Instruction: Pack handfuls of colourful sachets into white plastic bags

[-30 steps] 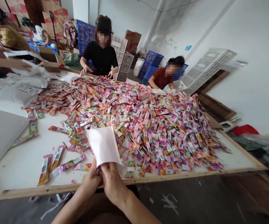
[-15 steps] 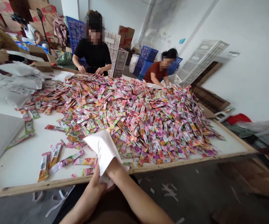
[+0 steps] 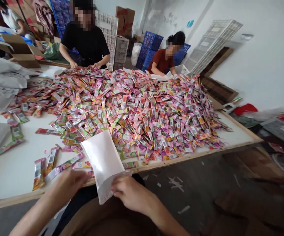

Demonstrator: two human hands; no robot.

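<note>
A white mailer bag slants over the near edge of the table, its translucent flap end toward me. My right hand is closed on the flap, thumb and fingers pinching its right side. My left hand is apart from the bag, just to its left, over the table's edge; motion smears its fingers. Beyond the bag lies a wide heap of small printed sachets in pink, green and orange. A few loose sachets lie to the left of my left hand.
White filled mailer bags are stacked at the table's far left. Two people work across the table, one in a black shirt, one in a rust-red shirt. Plastic crates and cartons stand behind. The table has a wooden edge.
My left hand has let go of the bag and moved left. My right hand has come out from the bag's mouth to its flap. The bag now lies flatter, and the view has shifted.
</note>
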